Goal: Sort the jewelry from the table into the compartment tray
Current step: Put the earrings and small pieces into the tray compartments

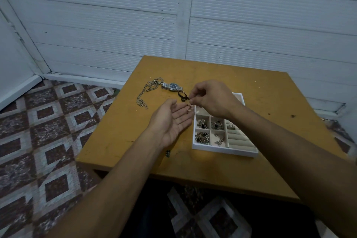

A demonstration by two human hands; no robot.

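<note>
Just left of the tray's (224, 149) far corner, the right hand (212, 100) pinches a dark cord (182, 96), its pendant (189, 109) resting on the open, palm-up left hand (172, 121).

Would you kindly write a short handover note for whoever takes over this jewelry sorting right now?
The left hand is open, palm up, with a small reddish piece at its fingertips.
The right hand pinches a dark cord just above the left hand's fingertips; whether cord and piece are joined is unclear.
The silver chain and watch lie on the table, beyond the left hand.
Done: several small compartments of the tray hold jewelry.
Left: cord, reddish piece, chain, watch.
</note>
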